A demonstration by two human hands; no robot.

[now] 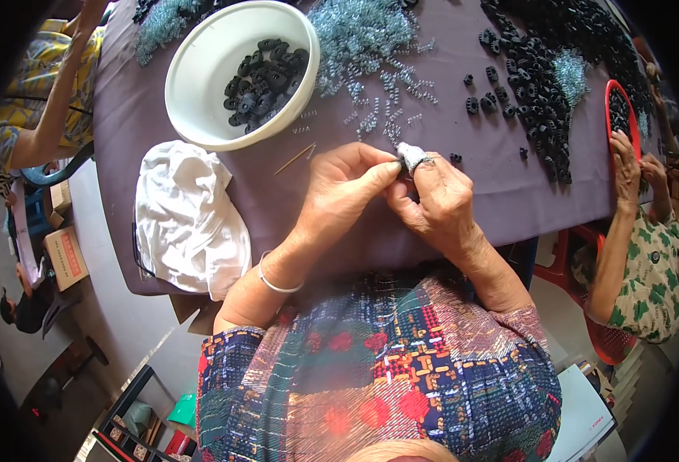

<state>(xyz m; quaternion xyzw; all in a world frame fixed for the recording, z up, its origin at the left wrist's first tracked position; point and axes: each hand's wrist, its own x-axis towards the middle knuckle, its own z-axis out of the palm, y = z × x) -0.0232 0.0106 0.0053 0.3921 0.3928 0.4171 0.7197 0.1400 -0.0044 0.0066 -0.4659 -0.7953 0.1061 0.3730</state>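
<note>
Where your purple-covered bench (501, 208) spreads out: a pile of coil springs (362, 38) lies at the far middle, with a heap of black parts (536, 96) to its right.
White bowl (201, 58): stands beyond your left hand (347, 181), with more black parts inside.
White cloth (189, 223): lies bunched at the left edge; a thin wooden stick (293, 160) rests nearer you.
Cardboard box (66, 258): shows red printing, off to the left.
Left fingers: your thumb and forefinger pinch a small dark piece (404, 166), mostly hidden.
Right hand (434, 192): your fingers curl against it, forefinger white-wrapped; their grip cannot be told.
Dark piece: sits between your hands.
</note>
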